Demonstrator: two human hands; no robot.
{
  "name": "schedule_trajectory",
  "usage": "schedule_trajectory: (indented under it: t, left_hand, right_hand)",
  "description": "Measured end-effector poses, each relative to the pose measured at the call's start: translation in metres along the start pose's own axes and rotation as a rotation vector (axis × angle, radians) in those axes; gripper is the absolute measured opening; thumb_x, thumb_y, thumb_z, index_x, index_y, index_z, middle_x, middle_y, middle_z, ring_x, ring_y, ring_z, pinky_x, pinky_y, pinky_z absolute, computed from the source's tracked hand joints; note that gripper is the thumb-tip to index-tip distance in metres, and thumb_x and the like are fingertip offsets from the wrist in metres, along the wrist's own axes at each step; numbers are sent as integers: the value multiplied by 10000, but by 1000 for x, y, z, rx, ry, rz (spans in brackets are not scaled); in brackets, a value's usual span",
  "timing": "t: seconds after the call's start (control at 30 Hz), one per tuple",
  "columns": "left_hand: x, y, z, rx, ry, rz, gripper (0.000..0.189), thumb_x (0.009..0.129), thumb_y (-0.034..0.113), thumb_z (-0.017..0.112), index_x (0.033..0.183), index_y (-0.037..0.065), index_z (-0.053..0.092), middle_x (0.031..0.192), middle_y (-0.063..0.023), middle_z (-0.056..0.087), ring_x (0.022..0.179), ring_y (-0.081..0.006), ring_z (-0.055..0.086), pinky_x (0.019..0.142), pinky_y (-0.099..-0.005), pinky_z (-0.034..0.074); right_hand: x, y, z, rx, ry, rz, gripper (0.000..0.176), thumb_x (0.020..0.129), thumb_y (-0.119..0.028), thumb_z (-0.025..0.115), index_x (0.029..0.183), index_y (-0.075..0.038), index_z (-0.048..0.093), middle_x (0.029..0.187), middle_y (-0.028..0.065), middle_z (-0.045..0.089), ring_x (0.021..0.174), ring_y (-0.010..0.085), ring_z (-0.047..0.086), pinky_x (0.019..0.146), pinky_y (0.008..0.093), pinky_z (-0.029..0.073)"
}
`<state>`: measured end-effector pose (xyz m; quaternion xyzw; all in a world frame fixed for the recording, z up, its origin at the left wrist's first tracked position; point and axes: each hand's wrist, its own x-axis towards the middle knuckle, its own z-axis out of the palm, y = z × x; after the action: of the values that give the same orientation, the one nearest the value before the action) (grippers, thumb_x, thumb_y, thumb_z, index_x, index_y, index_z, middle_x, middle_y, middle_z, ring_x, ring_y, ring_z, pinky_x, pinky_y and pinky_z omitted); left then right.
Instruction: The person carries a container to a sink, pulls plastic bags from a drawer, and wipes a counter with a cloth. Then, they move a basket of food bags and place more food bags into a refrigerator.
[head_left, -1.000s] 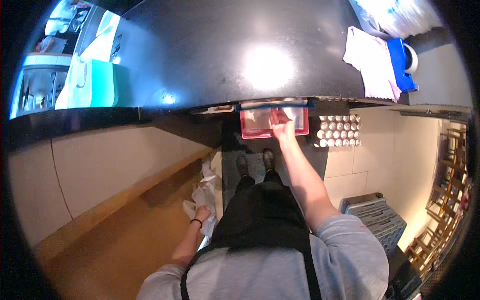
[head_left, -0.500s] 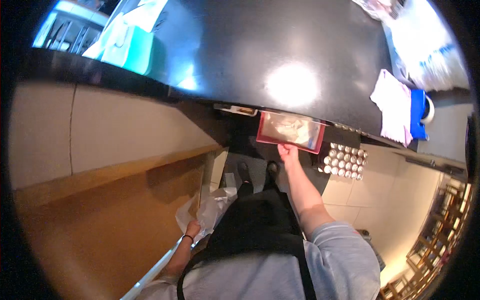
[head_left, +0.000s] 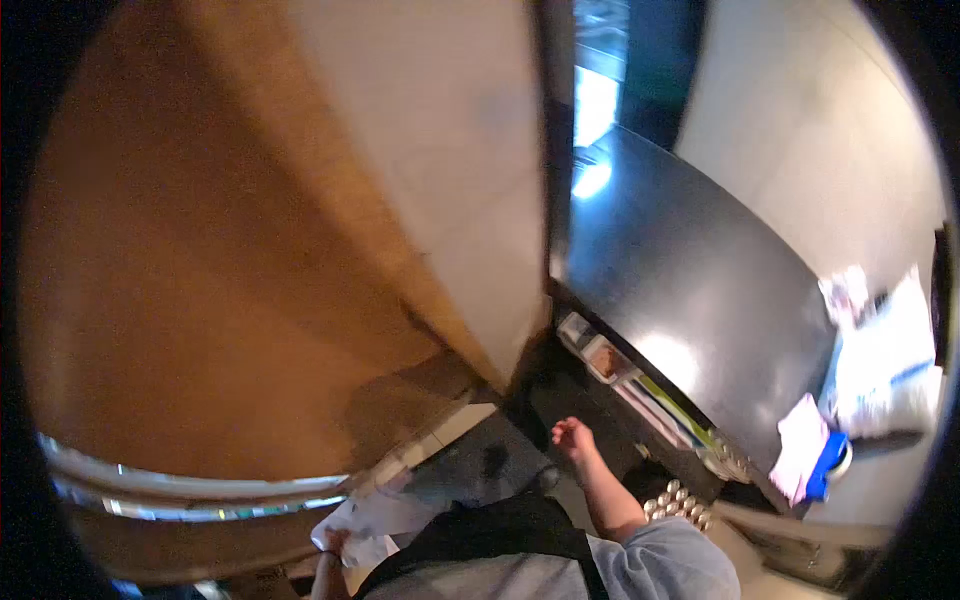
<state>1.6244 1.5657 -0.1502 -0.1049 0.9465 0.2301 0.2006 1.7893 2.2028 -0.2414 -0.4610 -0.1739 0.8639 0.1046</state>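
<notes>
A grey short-sleeved top [head_left: 665, 562] shows beneath a black apron [head_left: 505, 528] with a narrow dark strap [head_left: 592, 572].

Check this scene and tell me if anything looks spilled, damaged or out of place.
Nothing looks spilled or damaged, though blur hides detail. The pink cloth lies loosely near the edge of the black counter, beside a blue object; slightly untidy, nothing more.
</notes>
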Motion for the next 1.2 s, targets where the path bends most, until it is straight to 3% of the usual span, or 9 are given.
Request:
schedule_trajectory:
  t: [0.1,0.13,0.17,0.3,0.43,0.53,0.9,1.1,1.2]
  left_hand:
    - [-46,-29,-65,81,510,112,372,653,95,626,1005,35,522,875,-163,598,808,-328,576,751,-379,464]
    - [-46,-38,-105,-597,338,-111,344,666,67,603,1001,37,533,955,-178,580,870,-332,558,750,-392,460]
    - [-50,-50,-121,145,667,77,229,774,80,476,988,41,549,990,-186,559,894,-333,537,768,-379,450]
    - [-63,-25,-253,112,1157,25,152,729,86,494,826,45,603,838,-109,553,819,-300,539,738,-398,422]
    - [-10,-52,-327,-254,1552,31,275,673,57,480,919,18,597,1224,-170,473,882,-304,552,761,-364,443]
    - [38,-59,-362,-322,1472,31,157,686,62,505,821,13,567,1075,-175,524,770,-309,555,670,-361,455]
    - [130,-83,-388,-516,1293,212,162,709,182,620,805,60,573,629,-101,550,600,-236,566,538,-351,439]
    - [189,-73,-399,-512,1233,157,286,699,172,596,898,-18,520,1324,-274,283,751,-390,576,656,-436,483]
    - [230,-42,-410,-534,1193,130,355,695,122,574,1011,-35,538,1137,-227,511,882,-370,564,775,-408,463]
  right_hand:
    - [-38,58,119,-431,-225,-107,244,811,-82,508,1037,8,507,815,117,588,661,240,575,578,306,468]
    - [-26,85,144,-796,-423,-359,359,801,-75,545,1140,13,466,904,111,611,731,251,589,621,319,474]
    - [-38,98,185,-869,-517,-328,359,801,-75,545,1140,13,466,904,111,611,731,251,589,621,319,474]
    - [-153,135,383,-1379,-875,-1701,485,773,-127,623,1206,-25,429,1255,182,432,1138,345,419,910,415,373]
    - [-220,205,496,-1399,-619,-1839,792,696,-109,699,1342,-64,242,1398,249,111,1255,420,210,1023,479,194]
    - [-226,252,538,-1187,-598,-1442,898,705,-159,709,1380,-84,120,1422,203,67,1262,413,199,1005,512,226]
    - [-215,319,569,-1072,-402,-1766,847,732,-149,678,1377,-68,136,1416,211,102,1280,378,186,1026,461,206]
    - [-214,367,561,-1211,-574,-1731,819,747,-143,661,1376,-58,144,1414,216,120,1290,359,179,1038,433,195]
    - [-193,377,563,-1308,-693,-1638,805,754,-141,652,1376,-54,149,1412,218,130,1295,350,175,1044,419,189]
